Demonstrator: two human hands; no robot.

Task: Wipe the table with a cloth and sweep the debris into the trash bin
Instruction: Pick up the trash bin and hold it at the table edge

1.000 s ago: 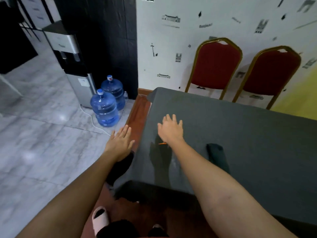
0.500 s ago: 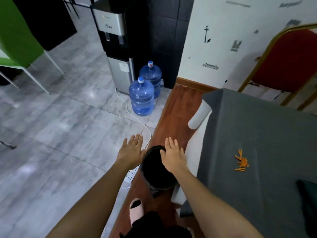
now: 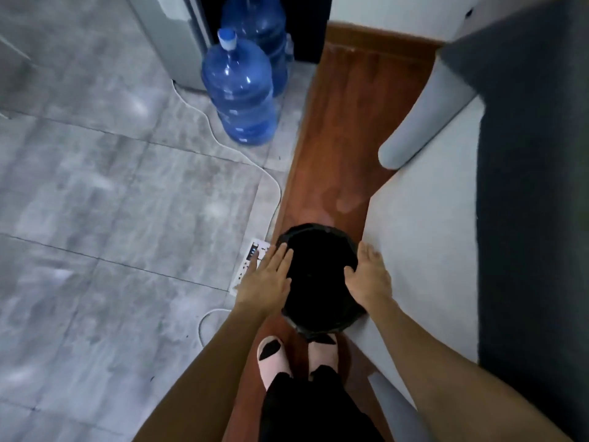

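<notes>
Below, black-lined trash bin point(image 3: 318, 275), contents too dark to tell, between two open, flat hands: left point(image 3: 266, 279), right point(image 3: 369, 279).

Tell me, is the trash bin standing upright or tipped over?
Upright. The trash bin stands on the wooden floor strip, round mouth facing up, left hand and right hand at its sides.

trash bin point(image 3: 318, 275) interior dark, table point(image 3: 535, 186) cropped

Floor: grey marble-look tiles point(image 3: 95, 193) at left, red-brown wood strip point(image 3: 338, 129) at right. On wood: black-lined trash bin point(image 3: 318, 275). On tiles: two blue water jugs point(image 3: 242, 90), white power strip point(image 3: 251, 263) w/ cable point(image 3: 223, 138).
</notes>
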